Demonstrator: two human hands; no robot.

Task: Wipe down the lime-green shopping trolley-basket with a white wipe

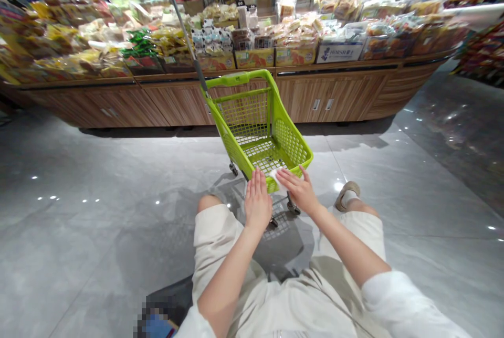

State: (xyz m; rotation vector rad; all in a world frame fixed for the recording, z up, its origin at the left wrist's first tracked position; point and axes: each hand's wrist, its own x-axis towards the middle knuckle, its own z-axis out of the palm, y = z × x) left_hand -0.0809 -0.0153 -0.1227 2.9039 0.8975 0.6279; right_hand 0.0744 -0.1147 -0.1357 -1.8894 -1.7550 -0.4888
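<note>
A small lime-green shopping cart [271, 133] stands on the grey floor in front of me, with its basket showing nothing inside. My left hand [258, 202] lies flat with fingers stretched out against the cart's near rim. My right hand [298, 188] rests fingers-out on a white cloth [277, 178] that is pressed against the same rim. My knees in pale trousers show below, to either side of the cart.
A long wooden display counter [252, 96] piled with packaged snacks and bread runs across the back. A grey pole [185, 28] rises from the cart's handle side. Glossy grey tiles [79, 196] spread left and right. More shelves [484, 54] stand at far right.
</note>
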